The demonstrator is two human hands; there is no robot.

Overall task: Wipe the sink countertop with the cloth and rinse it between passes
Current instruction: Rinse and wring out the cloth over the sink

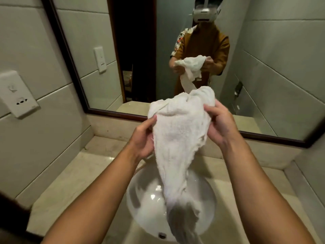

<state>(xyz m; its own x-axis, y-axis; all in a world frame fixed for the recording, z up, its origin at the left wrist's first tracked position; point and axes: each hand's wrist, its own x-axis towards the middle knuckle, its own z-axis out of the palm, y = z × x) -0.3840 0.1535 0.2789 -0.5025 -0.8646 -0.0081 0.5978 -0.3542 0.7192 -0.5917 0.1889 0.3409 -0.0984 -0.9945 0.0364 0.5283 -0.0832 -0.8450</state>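
Now you hold the cloth up with both hands above the sink. Your left hand pinches its left edge and your right hand grips the right edge, fingers curled into the fabric. The cloth is white terry, thick and fluffy, bunched at the top between your hands, and it hangs down in a long narrowing tail over the bowl. The sink is round, white and glossy, with a small drain near the front. Around it the countertop is pale beige stone, smooth, with some dark marks near the back left corner. No running water is visible, so I cannot tell if the rinse is done. I judge that wiping is still left, at least in that corner.
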